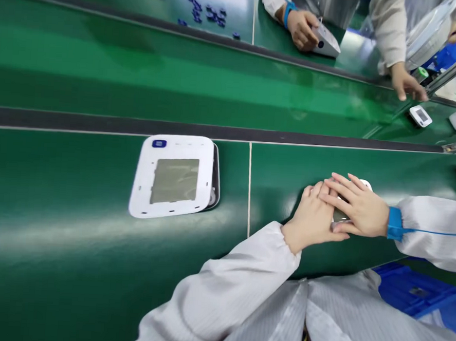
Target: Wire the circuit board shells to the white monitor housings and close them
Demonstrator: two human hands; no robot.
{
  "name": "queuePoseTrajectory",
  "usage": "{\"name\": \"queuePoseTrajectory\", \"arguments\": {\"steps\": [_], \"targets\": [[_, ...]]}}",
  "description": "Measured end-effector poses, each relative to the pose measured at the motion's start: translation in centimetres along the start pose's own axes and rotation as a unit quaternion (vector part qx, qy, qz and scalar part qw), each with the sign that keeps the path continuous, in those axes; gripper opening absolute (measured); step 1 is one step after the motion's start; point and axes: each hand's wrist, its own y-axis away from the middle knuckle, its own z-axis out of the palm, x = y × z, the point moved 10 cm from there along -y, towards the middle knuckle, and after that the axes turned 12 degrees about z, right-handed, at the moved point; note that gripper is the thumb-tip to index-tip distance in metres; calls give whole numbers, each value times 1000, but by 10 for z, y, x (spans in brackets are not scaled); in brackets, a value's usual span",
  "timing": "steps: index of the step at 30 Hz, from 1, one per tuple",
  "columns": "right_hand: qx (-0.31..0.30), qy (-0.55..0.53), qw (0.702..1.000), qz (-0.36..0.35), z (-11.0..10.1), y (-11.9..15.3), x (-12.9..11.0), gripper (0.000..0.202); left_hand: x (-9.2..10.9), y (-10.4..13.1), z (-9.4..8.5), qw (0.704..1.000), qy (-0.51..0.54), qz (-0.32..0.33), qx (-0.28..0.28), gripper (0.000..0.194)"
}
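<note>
My left hand (313,215) rests on a white device on the green work surface, its fingers close together over the left side and its thumb along the near edge. My right hand (359,208), with a blue wrist strap, lies across the same device with its fingers stretched out, the tips overlapping my left fingers. Between the hands part of the screen (340,214) shows; a white corner (366,184) sticks out behind. Most of the device is hidden. To the left lies a larger-looking white housing (141,178) with a grey screen, set askew on a darker-edged part.
Beyond the dark rail (99,123) runs a green belt (140,93) with a small white device (421,116) at right. Across it, a person's hand (301,29) touches another white unit (327,42); another hand (407,83) reaches out. Blue bins (414,290) stand lower right.
</note>
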Motion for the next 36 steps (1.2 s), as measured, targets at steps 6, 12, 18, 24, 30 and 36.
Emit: {"name": "queuePoseTrajectory", "arguments": {"steps": [6, 12, 18, 24, 30, 36], "targets": [[-1, -4, 1000, 22, -1, -2, 2, 72, -1, -1, -1, 1000, -11, -4, 9, 103], [-7, -2, 999, 31, -11, -18, 19, 67, -3, -1, 1, 1000, -15, 4, 4, 98], [11, 9, 1000, 27, -19, -38, 42, 71, -3, 0, -3, 1000, -20, -10, 9, 116], [-7, 4, 999, 51, -13, -36, 42, 67, 0, 0, -4, 1000, -6, -7, 5, 107], [-32, -59, 996, 53, -9, -42, 49, 71, -1, 0, -4, 1000, 2, -4, 13, 109], [-43, -84, 981, 173, 0, -56, 80, 71, -4, 1, -1, 999, -32, 5, 4, 114]]}}
